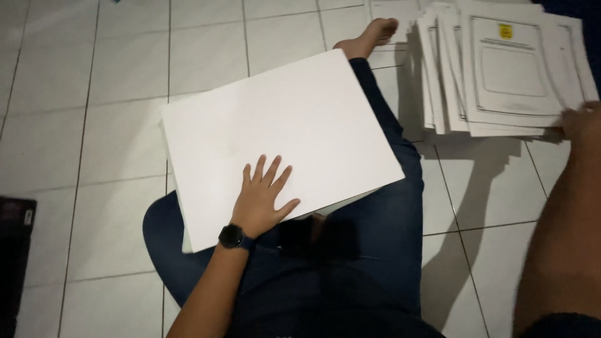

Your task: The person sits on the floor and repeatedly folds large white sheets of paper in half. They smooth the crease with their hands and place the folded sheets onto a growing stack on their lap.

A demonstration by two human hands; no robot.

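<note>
White tiled floor with papers and a seated person

The floor (94,125) is laid with large white tiles and thin dark joints. A fanned stack of printed sheets (501,75) with black borders lies on it at the upper right, casting a shadow toward the near side. A bare foot (375,34) rests on the tiles just beside the stack. A dark flat object (15,250) sits at the left edge.

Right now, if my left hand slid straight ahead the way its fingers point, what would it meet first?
Your left hand lies flat on the white sheet, fingers pointing up and slightly right. It would probably cross bare paper to the far edge; nothing else shows in that line.
</note>
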